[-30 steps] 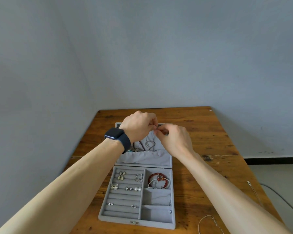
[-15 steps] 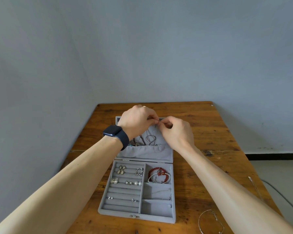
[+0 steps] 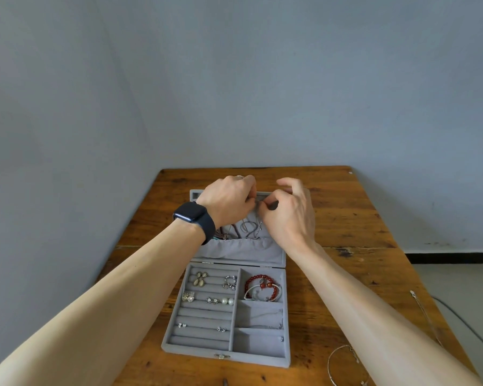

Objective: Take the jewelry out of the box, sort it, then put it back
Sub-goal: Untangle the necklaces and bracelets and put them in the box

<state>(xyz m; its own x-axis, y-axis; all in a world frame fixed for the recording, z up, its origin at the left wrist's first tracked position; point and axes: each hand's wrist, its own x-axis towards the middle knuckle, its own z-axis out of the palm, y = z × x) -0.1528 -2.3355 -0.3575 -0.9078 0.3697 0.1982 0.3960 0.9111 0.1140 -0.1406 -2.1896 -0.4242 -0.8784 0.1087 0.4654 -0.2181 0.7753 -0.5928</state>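
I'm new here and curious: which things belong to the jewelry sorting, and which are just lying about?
Job: open grey velvet jewelry box; thin silver necklace; red bead bracelet; silver bangle on wooden table.
Unrelated: worn dark wristwatch; grey floor cable.

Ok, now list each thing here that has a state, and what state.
jewelry box: open, lid swung back.
necklace: hanging in the lid, pinched at its top.
left hand: pinches the necklace.
right hand: pinches the necklace.
red bracelet: lying in the far right compartment.
earrings: seated in the left rows.
bangle: outside the box, on the table.
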